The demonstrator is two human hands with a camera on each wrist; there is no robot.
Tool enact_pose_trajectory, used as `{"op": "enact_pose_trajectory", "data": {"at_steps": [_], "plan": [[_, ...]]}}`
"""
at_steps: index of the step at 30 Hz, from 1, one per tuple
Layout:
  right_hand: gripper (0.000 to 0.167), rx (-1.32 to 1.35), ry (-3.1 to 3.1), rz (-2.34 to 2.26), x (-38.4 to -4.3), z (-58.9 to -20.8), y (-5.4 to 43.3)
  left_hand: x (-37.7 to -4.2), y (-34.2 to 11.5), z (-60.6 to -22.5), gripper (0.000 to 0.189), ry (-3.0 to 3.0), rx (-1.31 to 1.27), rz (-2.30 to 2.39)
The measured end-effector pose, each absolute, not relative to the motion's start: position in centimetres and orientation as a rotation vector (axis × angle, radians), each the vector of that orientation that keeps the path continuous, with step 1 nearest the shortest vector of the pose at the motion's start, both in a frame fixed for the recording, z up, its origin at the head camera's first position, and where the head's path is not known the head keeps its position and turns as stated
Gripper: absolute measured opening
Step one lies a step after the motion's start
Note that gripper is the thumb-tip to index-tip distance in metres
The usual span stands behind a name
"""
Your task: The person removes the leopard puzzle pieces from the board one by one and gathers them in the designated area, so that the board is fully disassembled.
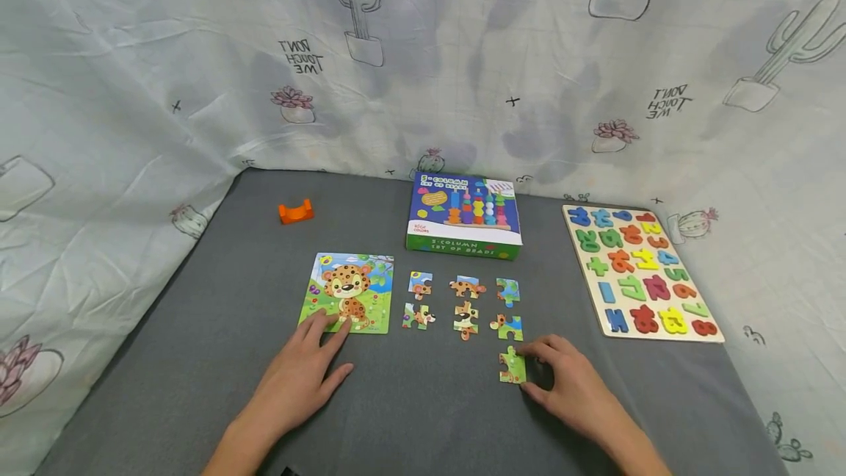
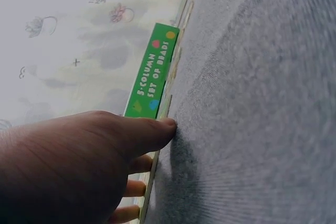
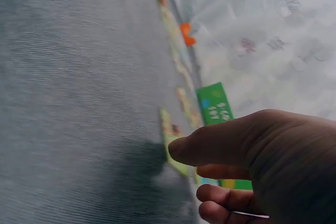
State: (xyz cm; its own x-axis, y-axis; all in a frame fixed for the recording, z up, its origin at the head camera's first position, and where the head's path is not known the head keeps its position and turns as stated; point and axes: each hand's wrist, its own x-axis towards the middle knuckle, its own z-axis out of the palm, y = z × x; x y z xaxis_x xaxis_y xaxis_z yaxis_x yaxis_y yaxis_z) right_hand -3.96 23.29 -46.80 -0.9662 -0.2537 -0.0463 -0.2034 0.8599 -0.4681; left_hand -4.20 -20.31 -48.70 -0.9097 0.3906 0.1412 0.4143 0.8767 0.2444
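The left hand (image 1: 300, 373) lies with straight fingers, their tips on the lower edge of a square leopard picture board (image 1: 377, 307). Its thumb (image 2: 152, 132) reaches out to the side over the grey cloth. At the right, the thumb and index finger of the right hand (image 1: 575, 388) pinch a green jigsaw piece (image 1: 512, 367) by its right-hand corners; the other fingers curl behind. In the right wrist view that thumb covers part of the piece (image 3: 176, 161). Other jigsaw pieces (image 1: 465, 316) are spaced out between the board and the right hand.
Behind the pieces stands a bead-set box (image 1: 463, 244). A wooden number puzzle board (image 1: 598, 314) lies at the right. An orange bracket-shaped block (image 1: 296, 213) is at the back left. Grey cloth (image 1: 423, 417) covers the table, and a printed curtain (image 1: 423, 109) hangs behind.
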Motion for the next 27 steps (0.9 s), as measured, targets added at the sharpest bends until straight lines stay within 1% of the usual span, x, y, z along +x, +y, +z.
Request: {"op": "enact_pose_trajectory", "data": {"at_steps": [6, 12, 20, 23, 27], "plan": [[0.046, -0.465, 3.065, -0.745, -4.7, -45.7, 23.2, -4.0, -20.5, -49.2, 0.067, -2.941, -0.631, -0.412], [0.048, -0.659, 3.092, -0.8, -5.8, -44.3, 21.3, -4.1, -20.7, -49.5, 0.07, -2.916, -0.639, -0.456], [0.043, -0.912, 3.083, -0.882, -9.4, -41.6, 17.0, -4.7, -21.3, -48.6, 0.066, -2.888, -0.629, -0.474], [0.04, -1.012, 3.037, -0.927, -10.6, -41.4, 15.0, -4.6, -21.3, -48.5, 0.065, -2.895, -0.613, -0.428], [0.041, -1.051, 2.973, -0.923, -11.4, -41.7, 13.0, -4.1, -20.5, -49.2, 0.064, -2.91, -0.6, -0.37]]}}
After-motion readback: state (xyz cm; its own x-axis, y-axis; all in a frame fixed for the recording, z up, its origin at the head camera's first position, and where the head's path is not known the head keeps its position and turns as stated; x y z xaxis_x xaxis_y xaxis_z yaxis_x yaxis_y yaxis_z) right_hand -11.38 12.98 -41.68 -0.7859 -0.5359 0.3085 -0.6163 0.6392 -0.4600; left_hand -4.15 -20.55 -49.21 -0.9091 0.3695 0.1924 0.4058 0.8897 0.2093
